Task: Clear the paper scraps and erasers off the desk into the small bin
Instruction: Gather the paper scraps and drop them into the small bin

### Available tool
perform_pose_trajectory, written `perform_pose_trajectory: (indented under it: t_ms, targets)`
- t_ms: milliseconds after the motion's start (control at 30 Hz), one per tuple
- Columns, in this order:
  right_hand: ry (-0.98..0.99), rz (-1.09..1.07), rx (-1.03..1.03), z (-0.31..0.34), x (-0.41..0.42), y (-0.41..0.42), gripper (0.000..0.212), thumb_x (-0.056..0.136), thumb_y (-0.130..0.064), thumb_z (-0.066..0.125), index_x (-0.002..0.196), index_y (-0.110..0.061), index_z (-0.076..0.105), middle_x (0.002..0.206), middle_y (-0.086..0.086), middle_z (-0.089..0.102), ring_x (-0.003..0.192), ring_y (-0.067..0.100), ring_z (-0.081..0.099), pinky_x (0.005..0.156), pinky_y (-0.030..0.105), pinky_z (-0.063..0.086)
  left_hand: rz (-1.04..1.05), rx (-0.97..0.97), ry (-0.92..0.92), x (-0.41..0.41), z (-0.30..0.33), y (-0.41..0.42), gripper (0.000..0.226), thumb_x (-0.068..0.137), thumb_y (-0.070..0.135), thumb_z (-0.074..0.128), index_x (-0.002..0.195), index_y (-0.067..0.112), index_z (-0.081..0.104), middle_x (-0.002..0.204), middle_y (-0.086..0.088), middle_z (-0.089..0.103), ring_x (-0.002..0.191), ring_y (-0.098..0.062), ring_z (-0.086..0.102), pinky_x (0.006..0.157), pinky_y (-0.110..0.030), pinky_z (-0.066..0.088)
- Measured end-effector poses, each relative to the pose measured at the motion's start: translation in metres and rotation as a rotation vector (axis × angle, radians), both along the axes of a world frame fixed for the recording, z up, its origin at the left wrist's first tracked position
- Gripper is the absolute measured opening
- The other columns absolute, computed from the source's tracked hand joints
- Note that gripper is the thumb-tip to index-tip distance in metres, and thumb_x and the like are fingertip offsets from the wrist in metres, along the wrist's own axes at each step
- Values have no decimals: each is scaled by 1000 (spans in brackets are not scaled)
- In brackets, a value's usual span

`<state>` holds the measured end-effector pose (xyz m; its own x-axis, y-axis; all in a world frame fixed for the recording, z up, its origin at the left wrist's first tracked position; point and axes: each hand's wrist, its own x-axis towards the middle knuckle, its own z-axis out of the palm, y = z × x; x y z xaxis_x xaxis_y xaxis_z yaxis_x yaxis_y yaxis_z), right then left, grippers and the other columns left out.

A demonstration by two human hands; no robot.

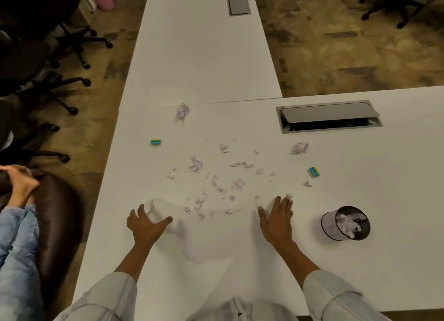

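Several small paper scraps (pixel 217 188) lie scattered across the middle of the white desk (pixel 240 260). Two larger crumpled balls sit farther out, one at the back (pixel 182 110) and one to the right (pixel 299 148). Two blue-and-yellow erasers lie on the desk, one at the left (pixel 155 142) and one at the right (pixel 314 171). The small dark bin (pixel 346 223) stands at the right and holds crumpled paper. My left hand (pixel 146 224) rests on the desk with spread fingers beside a blurred scrap. My right hand (pixel 276 217) lies flat, its fingertips at small scraps.
A half-open cable hatch (pixel 329 116) is set into the desk at the back right; another (pixel 237 0) lies far back. Office chairs (pixel 36 56) stand at the left. Another person's hand (pixel 19 183) and denim-clad legs (pixel 16 248) show at the left edge.
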<state>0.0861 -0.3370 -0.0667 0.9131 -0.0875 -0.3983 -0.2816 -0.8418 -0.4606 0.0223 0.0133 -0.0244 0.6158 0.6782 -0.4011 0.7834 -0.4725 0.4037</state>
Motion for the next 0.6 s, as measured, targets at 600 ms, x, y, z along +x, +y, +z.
perform_pose_trajectory:
  t_ms: [600]
  targets:
    - [-148, 521, 87, -18, 23, 121, 116, 77, -78, 46, 153, -12, -13, 161, 7, -19, 149, 21, -16, 123, 48, 4, -824, -41, -16, 26, -39, -18, 124, 71, 57, 72, 151, 6, -7, 161, -15, -8, 149, -32, -9, 121, -40, 2]
